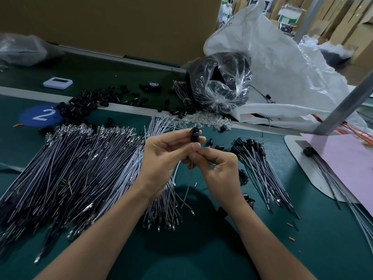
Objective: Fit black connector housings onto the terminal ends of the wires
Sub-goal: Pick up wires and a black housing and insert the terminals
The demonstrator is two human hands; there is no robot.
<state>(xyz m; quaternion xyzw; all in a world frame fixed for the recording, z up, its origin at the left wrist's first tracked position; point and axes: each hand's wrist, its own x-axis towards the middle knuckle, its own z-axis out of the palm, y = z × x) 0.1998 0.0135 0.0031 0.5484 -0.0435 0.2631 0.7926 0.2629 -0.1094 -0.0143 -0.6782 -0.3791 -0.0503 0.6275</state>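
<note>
My left hand (161, 155) pinches the black housing (195, 136) upright. My right hand (220, 170) pinches the wire (189, 186) just below it, its length in line with the housing. The terminal end is hidden.

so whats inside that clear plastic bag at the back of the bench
The clear bag holds a dark mass of black parts. Its crinkled, glaring plastic hides their exact shape and whatever lies deeper.

Base of black housing (195, 135) hidden by left hand (161, 158) thumb. Top end of wire (189, 183) hidden in right hand (220, 170); joint not vis. Left edge cuts wire pile (60, 168). Contents of clear bag (220, 85) indistinct.
</note>
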